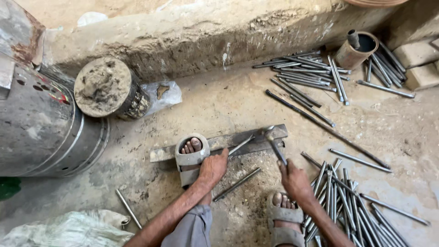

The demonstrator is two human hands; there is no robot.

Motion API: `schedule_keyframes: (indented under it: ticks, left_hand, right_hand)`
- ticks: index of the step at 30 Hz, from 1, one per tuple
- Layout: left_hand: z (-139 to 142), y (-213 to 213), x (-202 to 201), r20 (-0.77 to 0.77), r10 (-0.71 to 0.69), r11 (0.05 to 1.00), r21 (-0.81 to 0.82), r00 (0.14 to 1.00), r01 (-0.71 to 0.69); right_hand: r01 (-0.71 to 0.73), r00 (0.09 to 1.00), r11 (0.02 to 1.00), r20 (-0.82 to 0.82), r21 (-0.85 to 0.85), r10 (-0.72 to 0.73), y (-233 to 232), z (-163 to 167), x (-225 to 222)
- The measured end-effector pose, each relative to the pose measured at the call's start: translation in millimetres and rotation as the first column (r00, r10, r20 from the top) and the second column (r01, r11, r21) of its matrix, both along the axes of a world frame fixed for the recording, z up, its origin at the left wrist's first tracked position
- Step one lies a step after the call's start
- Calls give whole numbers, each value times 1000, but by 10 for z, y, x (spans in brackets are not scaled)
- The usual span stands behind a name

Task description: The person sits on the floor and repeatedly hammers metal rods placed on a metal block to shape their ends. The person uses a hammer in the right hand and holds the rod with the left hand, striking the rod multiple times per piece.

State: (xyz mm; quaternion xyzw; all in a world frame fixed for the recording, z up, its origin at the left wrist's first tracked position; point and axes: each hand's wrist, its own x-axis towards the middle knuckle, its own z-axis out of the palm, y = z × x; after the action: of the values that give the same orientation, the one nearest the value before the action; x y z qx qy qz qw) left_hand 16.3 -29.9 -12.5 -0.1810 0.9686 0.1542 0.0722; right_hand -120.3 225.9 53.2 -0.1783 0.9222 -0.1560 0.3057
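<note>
Flat iron bar (219,142) as anvil, pinned beneath my sandalled foot (192,158) against shifting. My left hand (212,168) pinches a thin steel rod (241,145) across the bar; my right hand (295,182) grips the hammer (273,142), its head over the bar beside the rod.

At nine o'clock we see a metal drum (41,123) lying on its side, a mud-capped can (109,88) just beside it. At one o'clock lies a rusty tin (356,50) among rods. A crumpled sack (68,231) sits at seven o'clock.
</note>
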Motion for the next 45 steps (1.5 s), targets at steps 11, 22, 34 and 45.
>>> schedule_keyframes:
  ticks: [11,22,34,45]
  left_hand:
    - [-126,-57,56,52,-9,1000,-16,999,9]
    - [-582,-251,-547,598,-111,991,4,794,135]
    - [-633,-100,-505,346,-19,998,-52,938,39]
    - [268,62,-161,104,-14,999,43,994,10]
  right_hand:
    - [57,975,948,-186,-313,-120,324,-1001,8]
    - [175,976,908,-54,-382,-210,242,-350,207]
    - [255,959,898,-23,-360,-281,242,-405,151]
    - [204,969,915,-65,-348,-240,160,-731,168]
